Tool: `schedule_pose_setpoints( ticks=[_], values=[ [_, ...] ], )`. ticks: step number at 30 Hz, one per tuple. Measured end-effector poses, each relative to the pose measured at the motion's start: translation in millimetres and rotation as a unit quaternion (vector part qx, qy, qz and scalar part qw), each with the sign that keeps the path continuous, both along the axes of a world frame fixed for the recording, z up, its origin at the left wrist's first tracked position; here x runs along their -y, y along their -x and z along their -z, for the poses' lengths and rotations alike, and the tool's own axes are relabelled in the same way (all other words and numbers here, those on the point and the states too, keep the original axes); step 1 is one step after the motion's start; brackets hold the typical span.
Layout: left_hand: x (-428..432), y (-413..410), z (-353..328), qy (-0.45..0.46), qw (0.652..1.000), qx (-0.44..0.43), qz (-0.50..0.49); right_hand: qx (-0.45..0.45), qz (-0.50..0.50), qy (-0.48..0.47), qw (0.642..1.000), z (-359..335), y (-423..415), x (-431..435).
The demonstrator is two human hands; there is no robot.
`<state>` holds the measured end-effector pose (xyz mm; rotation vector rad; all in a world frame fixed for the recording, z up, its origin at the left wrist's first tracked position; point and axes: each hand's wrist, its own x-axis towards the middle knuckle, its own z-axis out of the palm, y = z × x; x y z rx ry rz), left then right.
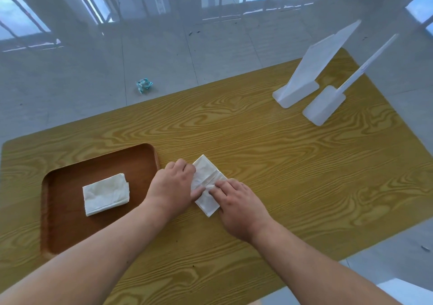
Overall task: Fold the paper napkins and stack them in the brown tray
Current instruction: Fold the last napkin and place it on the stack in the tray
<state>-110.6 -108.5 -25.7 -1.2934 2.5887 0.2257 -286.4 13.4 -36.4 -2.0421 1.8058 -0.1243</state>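
Note:
A white paper napkin (205, 175) lies folded on the wooden table, just right of the brown tray (68, 222). My left hand (174, 185) presses on its left side with the thumb laid across it. From the right, the fingertips of my right hand (236, 201) pinch and press along the crease. Inside the tray, a folded white napkin stack (106, 193) rests flat near the middle.
The yellow wood-grain table (281, 164) ends at a far edge with grey tiled floor beyond. Two white plastic stands (304, 79) (325, 104) rise at the back right. A crumpled blue-white wrapper (144, 85) lies on the floor.

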Motion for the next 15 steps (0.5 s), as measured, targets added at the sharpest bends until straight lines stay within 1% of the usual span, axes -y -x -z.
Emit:
schedule_pose_setpoints(
  ticks=[4, 7, 9, 11, 13, 15],
  values=[
    [6.5, 5.0, -1.3, -0.03, 0.99, -0.046, -0.13, -0.005, -0.002, -0.007, 1.0, 1.4, -0.4, -0.9],
    [17.0, 9.6, -2.5, -0.099, 0.973, -0.065, -0.2, -0.017, -0.001, -0.008, 1.0, 2.7, -2.6, -2.2],
    [23.3, 13.5, -3.5, -0.144, 0.966, -0.059, -0.205, -0.022, -0.002, -0.008, 1.0, 2.8, -3.4, -2.3],
    [26.7, 18.2, -5.6, -0.191, 0.954, -0.079, -0.215, -0.02, -0.002, -0.015, 1.0, 3.1, -3.3, -2.1],
    [25.3, 21.7, -11.4, -0.232, 0.936, -0.142, -0.225, -0.003, 0.001, -0.019, 1.0, 0.6, -2.4, -1.7],
    [18.9, 23.4, -18.3, -0.248, 0.929, -0.199, -0.19, 0.035, 0.022, -0.008, 0.999, -2.5, -0.1, -3.4]
  ],
)
